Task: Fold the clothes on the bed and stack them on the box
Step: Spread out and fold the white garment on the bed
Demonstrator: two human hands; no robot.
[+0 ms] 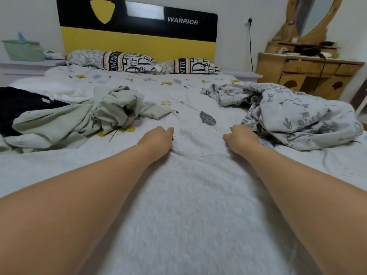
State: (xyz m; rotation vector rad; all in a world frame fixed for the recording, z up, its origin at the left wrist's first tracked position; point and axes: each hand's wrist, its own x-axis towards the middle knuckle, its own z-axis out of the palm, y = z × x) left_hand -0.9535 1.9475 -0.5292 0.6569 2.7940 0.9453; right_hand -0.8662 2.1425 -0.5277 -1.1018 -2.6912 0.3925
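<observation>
A white fuzzy garment (188, 205) lies spread flat on the bed in front of me. Both my arms reach forward over it. My left hand (157, 139) has curled fingers and grips the cloth near its far left edge. My right hand (241, 138) is curled the same way and grips the cloth near the far right edge. A crumpled pale green garment (95, 116) lies to the left. Beside it are a black garment (17, 108) and a white one (65, 92). A grey floral garment (297, 116) is heaped at the right. No box is in view.
The bed sheet (178, 90) has a leaf print. Two patterned pillows (129, 61) lean at the yellow and black headboard (139, 38). A teal basket (23, 49) sits on the left nightstand. A wooden dresser (309, 74) with a mirror stands at the right.
</observation>
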